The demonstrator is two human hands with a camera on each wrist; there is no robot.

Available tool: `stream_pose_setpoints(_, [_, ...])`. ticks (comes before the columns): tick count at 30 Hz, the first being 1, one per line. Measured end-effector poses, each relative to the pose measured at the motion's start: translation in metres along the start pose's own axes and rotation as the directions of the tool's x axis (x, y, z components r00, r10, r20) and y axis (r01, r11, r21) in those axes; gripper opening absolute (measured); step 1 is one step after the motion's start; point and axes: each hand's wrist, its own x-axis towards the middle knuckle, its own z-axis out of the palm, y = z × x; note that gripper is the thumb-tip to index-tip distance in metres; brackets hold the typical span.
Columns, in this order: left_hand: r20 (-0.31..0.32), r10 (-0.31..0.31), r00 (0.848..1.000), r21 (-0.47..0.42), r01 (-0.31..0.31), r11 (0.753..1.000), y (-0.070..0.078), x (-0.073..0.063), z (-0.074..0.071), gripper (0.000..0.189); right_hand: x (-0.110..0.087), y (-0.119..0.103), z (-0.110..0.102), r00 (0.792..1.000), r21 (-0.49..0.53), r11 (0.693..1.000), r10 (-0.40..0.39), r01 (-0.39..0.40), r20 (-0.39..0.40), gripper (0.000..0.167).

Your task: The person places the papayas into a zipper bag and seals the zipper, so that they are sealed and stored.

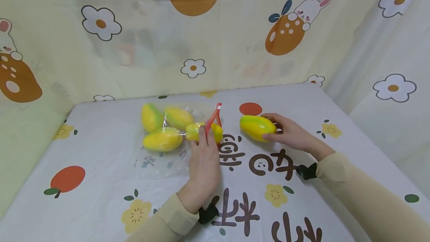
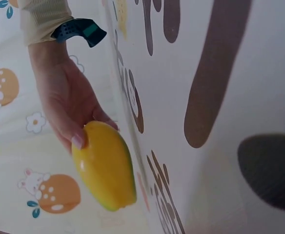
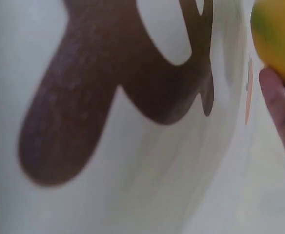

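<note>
In the head view, a clear zip bag [image 1: 158, 165] with a red-edged mouth lies on the table, several yellow-green mangoes [image 1: 162, 139] inside it. My left hand [image 1: 205, 163] pinches the red edge at the bag's right side, its fingers in front of the rightmost bagged mango. To the right of the bag, my right hand [image 1: 290, 132] grips another mango [image 1: 256, 128] by its right end, thumb on the near side. The left wrist view shows this mango [image 2: 106, 168] held above the tabletop. Only part of it and the fingers [image 3: 279, 100] appear in the right wrist view.
A white cloth [image 1: 100, 204] printed with fruit, flowers and brown characters covers the table. Behind it hangs a cream curtain [image 1: 144, 55] with rabbit and flower prints, and a pale curtain [image 1: 386, 122] hangs along the right side. Dark straps sit at both wrists.
</note>
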Motion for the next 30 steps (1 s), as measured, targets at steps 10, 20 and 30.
stream_pose_setpoints(10, [0.019,-0.022,1.000,0.009,0.022,1.000,0.000,0.000,0.000,0.057,0.017,-0.002,0.010,0.991,0.077,0.995,-0.066,0.057,0.114,0.068])
stream_pose_setpoints(20, [-0.009,-0.009,1.000,0.027,0.009,1.000,0.000,0.000,0.002,0.057,0.032,-0.010,0.017,0.987,0.069,0.994,-0.097,0.089,0.128,0.071])
stream_pose_setpoints(30, [-0.033,0.010,0.999,0.093,-0.006,0.996,0.000,0.000,0.002,0.053,0.035,-0.013,0.019,0.977,0.123,0.985,-0.142,0.123,0.159,0.071])
